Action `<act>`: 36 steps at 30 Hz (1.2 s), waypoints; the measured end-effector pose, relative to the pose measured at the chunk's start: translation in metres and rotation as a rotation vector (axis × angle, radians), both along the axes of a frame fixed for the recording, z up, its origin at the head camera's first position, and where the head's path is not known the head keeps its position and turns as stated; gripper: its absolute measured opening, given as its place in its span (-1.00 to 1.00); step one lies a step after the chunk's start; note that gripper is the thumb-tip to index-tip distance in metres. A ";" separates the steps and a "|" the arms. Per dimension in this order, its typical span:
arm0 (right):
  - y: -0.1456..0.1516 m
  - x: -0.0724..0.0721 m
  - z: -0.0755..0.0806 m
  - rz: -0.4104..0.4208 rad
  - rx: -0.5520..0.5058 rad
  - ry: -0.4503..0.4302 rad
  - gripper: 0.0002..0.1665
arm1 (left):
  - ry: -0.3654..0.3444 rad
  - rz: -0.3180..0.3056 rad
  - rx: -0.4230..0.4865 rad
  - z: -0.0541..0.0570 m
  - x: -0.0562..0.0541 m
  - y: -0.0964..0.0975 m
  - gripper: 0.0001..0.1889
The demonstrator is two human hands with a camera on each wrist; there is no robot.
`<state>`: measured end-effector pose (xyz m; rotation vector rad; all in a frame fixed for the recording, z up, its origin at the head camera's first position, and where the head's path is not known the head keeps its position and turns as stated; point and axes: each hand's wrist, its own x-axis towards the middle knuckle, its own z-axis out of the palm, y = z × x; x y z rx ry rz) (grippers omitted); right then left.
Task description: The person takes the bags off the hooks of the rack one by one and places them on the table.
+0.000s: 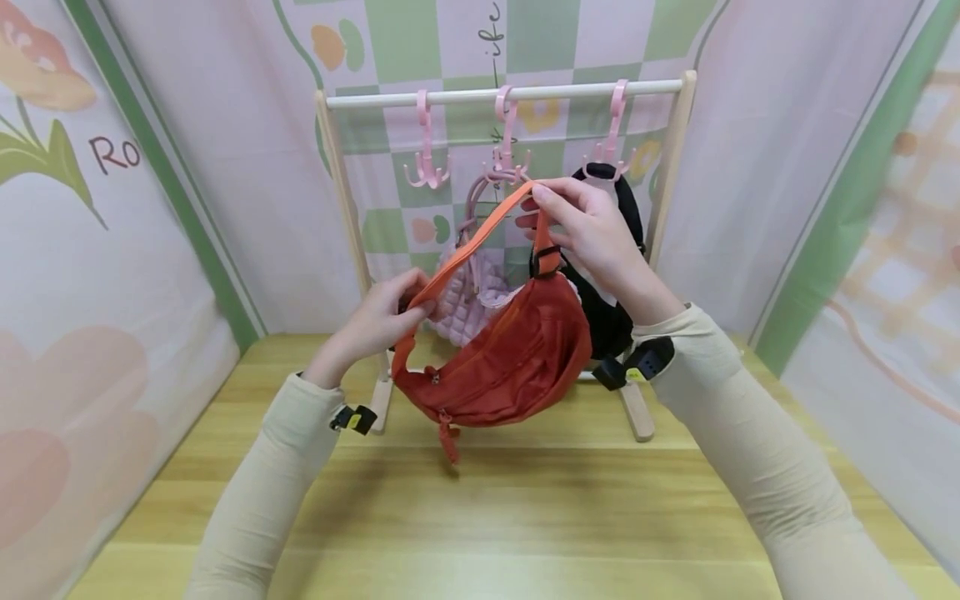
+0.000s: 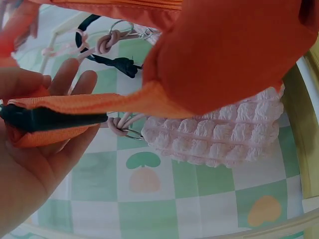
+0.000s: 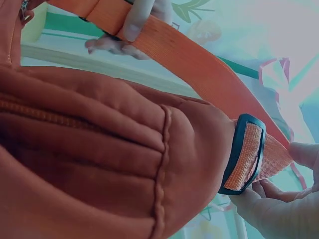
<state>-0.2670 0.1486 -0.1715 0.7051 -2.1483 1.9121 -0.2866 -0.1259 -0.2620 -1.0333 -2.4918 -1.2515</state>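
Note:
A red-orange waist bag (image 1: 502, 358) hangs in the air in front of the rack, its orange strap (image 1: 480, 237) stretched between both hands. My right hand (image 1: 592, 225) pinches the strap at its highest point, just above a black buckle (image 3: 243, 154). Lower down on the left, my left hand (image 1: 382, 321) grips the strap near a second black buckle (image 2: 55, 118). A zipper pull with a red tag (image 1: 447, 437) dangles beneath the bag. Part of the strap hides behind the right fingers.
Behind the bag stands a wooden rack with a white bar (image 1: 465, 97). Pink hooks (image 1: 427, 158) hang from it. A quilted pink bag (image 1: 457, 300) and a black bag (image 1: 611, 325) hang from two of the hooks. Below lies a wooden table (image 1: 510, 525).

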 end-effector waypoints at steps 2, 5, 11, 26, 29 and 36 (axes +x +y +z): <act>0.002 0.000 -0.003 0.017 -0.039 -0.010 -0.53 | -0.016 0.011 0.011 0.000 0.001 0.000 -0.90; 0.004 0.000 -0.007 0.045 -0.094 -0.025 -0.55 | -0.037 0.024 0.019 0.000 0.002 0.000 -0.85; 0.009 -0.002 -0.018 0.043 -0.124 -0.048 -0.60 | -0.058 0.052 0.031 0.001 0.005 -0.003 -0.82; 0.016 -0.006 -0.044 -0.038 -0.009 -0.039 -0.52 | -0.052 0.162 0.140 0.009 0.013 -0.015 -0.75; 0.017 -0.005 -0.048 -0.058 0.015 -0.055 -0.51 | -0.063 0.168 0.156 0.010 0.015 -0.017 -0.74; 0.020 -0.005 -0.058 -0.081 0.053 -0.094 -0.63 | -0.065 0.156 0.184 0.011 0.016 -0.022 -0.74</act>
